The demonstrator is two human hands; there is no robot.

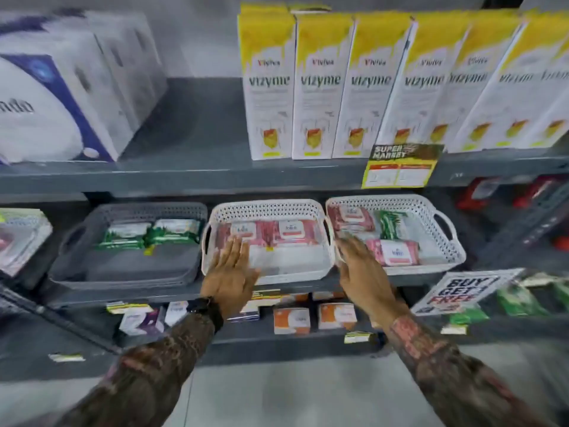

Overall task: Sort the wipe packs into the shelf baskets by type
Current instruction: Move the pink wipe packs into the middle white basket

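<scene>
- Landmark: the middle basket (268, 211), white, on the shelf (123, 298) beneath the row of yellow-topped boxes (320, 84).
- The left hand (229, 271) rests flat at the middle basket's front rim, fingers (237, 248) apart and holding nothing.
- The right hand (361, 266) is at the near left corner of the right basket (397, 204), the white one just right of the middle basket; its fingers are spread and blurred, empty as far as I can tell.
- Step in hand, as I judge it: take a pack from the mixed right basket. Go for one pack only, pinch it by its long edges, lift clear of the rim, then carry it left.
- A pink pack belongs in the middle basket, laid in the bare front half. A green pack goes past it to the grey basket (132, 211), just left of the middle one.
- Mind the rim between the two white baskets: they touch, and a dragged pack may snag there.
- Count, middle basket: two pink packs (289, 231), side by side at the back.
- Count, grey basket: two green packs (147, 234), also at the back.
- Count, right basket: two pink packs plainly seen, one green pack (389, 224), and perhaps another behind the right hand, too hidden to tell.
- Baskets: three.
</scene>
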